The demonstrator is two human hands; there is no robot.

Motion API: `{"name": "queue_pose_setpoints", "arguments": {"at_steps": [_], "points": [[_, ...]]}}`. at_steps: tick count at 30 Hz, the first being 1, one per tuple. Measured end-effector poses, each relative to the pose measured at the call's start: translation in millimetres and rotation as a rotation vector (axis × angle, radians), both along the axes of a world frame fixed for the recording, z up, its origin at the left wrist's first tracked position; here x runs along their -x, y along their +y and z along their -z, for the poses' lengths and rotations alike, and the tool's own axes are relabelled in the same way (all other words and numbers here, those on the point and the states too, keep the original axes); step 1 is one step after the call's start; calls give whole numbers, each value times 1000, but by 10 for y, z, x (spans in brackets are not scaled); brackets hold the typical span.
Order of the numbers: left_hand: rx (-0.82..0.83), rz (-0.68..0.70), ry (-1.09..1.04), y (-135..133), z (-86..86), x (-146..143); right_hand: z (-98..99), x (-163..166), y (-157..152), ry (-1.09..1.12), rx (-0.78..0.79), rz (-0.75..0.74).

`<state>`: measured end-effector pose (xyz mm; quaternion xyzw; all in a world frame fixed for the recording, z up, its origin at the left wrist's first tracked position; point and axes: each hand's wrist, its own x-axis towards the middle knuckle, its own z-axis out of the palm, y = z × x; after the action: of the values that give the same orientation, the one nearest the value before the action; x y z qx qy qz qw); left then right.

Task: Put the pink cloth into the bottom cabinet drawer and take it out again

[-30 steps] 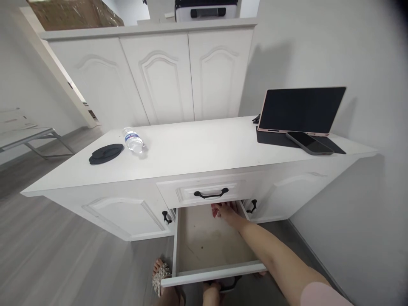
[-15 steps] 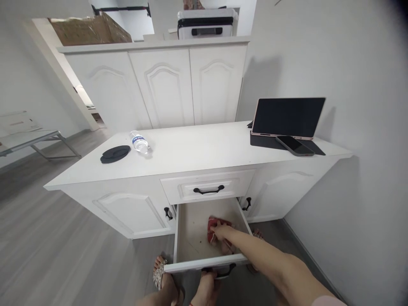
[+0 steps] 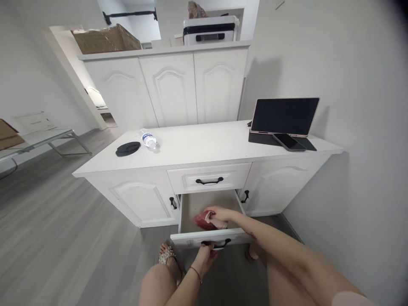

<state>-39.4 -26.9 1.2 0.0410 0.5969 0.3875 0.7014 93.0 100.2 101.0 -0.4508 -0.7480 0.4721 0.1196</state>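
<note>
Head-camera view, looking down at a low white cabinet (image 3: 204, 146): the person's right hand (image 3: 219, 213) reaches into the open lower drawer (image 3: 208, 238) and closes its fingers on a bundle of red cloth (image 3: 204, 220), with a pale pink piece showing in the same grasp. The bundle sits just inside the drawer's front edge, toward its right side. Below it, the left hand (image 3: 205, 255), a red cord at the wrist, curls its fingers around the black drawer handle (image 3: 216, 244) on the drawer's front panel. Above the open drawer, the upper drawer (image 3: 208, 178) is shut, its own black handle facing out, and a closed door stands on each side. On the cabinet top, near the left edge, a black round lid (image 3: 128, 148) lies flat with a clear water bottle (image 3: 148, 139) on its side just beside it. At the right end of the top, against the wall, a tablet (image 3: 284, 116) stands propped on a dark folding cover, and a phone (image 3: 289, 142) lies on that cover in front of it. Behind the cabinet rises a taller white unit (image 3: 168, 89) with three panelled doors, carrying a cardboard box (image 3: 106, 39) and a white appliance (image 3: 210, 30) on top. One sandalled foot (image 3: 167, 256) rests on the grey wood floor (image 3: 47, 221) beside the drawer's left corner.
</note>
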Motion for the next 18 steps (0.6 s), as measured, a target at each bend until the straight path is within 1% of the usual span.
{"name": "queue_pose_setpoints", "arguments": {"at_steps": [2,4,6,7,9,12,13,15,16,18], "points": [[-14,0,3,53,-31,26,-230,-124,-38,22,-67,-46],[-30,6,15,97,-71,42,-417,-177,-153,71,-181,-78],[-49,18,33,125,-116,34,-487,-127,-336,111,-296,-78],[-65,22,48,134,-143,16,-464,-63,-440,113,-345,-71],[-114,19,86,150,-220,-56,-315,123,-645,68,-414,-93],[-203,-4,184,194,-415,-235,40,432,-854,-32,-476,-173],[-236,-15,242,218,-494,-291,157,513,-885,-48,-495,-195],[-389,-45,491,274,-645,-351,363,613,-891,-86,-540,-214],[-439,-54,528,300,-702,-348,455,631,-871,-108,-568,-221],[-445,-40,453,331,-749,-297,627,611,-806,-154,-648,-234]]}}
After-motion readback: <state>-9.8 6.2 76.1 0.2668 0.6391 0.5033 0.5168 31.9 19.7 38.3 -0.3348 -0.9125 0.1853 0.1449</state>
